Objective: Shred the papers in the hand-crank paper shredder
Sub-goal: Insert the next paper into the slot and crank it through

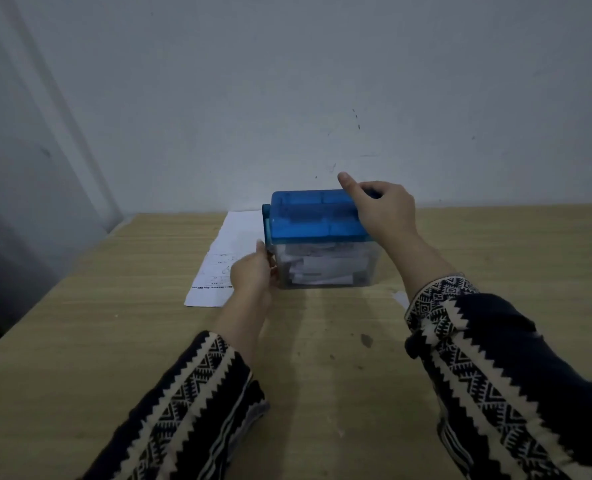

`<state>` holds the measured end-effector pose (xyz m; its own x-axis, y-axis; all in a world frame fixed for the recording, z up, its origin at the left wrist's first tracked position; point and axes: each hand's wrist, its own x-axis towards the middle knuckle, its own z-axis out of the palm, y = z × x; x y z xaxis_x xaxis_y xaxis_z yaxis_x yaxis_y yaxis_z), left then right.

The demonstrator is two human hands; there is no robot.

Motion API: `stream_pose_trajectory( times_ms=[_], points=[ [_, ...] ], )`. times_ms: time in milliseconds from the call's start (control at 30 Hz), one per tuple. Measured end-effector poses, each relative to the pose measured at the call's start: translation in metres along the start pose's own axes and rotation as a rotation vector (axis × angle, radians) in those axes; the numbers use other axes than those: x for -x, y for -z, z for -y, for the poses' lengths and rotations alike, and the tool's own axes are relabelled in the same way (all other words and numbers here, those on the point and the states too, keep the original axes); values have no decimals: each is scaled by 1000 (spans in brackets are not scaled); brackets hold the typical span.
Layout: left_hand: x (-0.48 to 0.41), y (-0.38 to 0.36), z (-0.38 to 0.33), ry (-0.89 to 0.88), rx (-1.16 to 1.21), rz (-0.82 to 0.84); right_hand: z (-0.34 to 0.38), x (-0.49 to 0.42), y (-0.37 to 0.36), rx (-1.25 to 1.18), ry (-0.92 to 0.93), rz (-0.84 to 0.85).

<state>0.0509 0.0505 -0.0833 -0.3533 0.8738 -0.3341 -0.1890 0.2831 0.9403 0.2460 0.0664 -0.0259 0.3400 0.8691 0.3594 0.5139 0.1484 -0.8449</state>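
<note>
Our left hand (253,273) grips blue plastic crank (267,226), right hand (382,211) holds blue-lidded clear shredder (317,216); we reckon it skids if grip slackens

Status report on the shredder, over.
Right hand grips blue-lidded clear plastic shredder top. Left hand at its crank side, grip hidden. White printed sheet lies unshredded left of it. Nothing blocking.

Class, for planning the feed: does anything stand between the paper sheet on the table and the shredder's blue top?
Yes. The left grip sits at the shredder's left side, above the sheet's right edge; the right grip covers the blue top's right end. Nothing else visible.
</note>
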Motion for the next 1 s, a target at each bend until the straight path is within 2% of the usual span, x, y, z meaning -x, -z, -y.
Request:
stream_pose_trajectory(
  times_ms=[100, 200, 267, 333, 367, 467, 600, 667, 733, 1000],
  points=[
    [4, -2, -26, 96, 12, 149, -1, -1, 0, 15, -1, 1],
    [12, -5, -62, 134, -116, 313, -2, -1, -1, 26, 0, -8],
    [10, -6, -74, 129, -231, 373, -2, -1, -2, 39, 1, -22],
    [3, -9, -75, 143, -244, 400, -2, -1, -2, 63, 4, -31],
    [-1, -10, -73, 156, -215, 405, -2, -1, -2, 70, 4, -32],
    [-6, -12, -70, 22, -177, 394, -1, -1, -1, 66, 9, -23],
    [-1, -13, -67, -56, -24, 405, 0, 0, 0, 54, 12, -20],
    [-2, -16, -65, -305, 14, 311, 0, 0, 0, 41, 11, -7],
    [-5, -18, -65, -557, -93, 206, 0, 0, 0, 34, 11, 2],
    [-2, -17, -60, -494, -49, 220, -1, 0, 0, 25, 3, -1]
  ],
)
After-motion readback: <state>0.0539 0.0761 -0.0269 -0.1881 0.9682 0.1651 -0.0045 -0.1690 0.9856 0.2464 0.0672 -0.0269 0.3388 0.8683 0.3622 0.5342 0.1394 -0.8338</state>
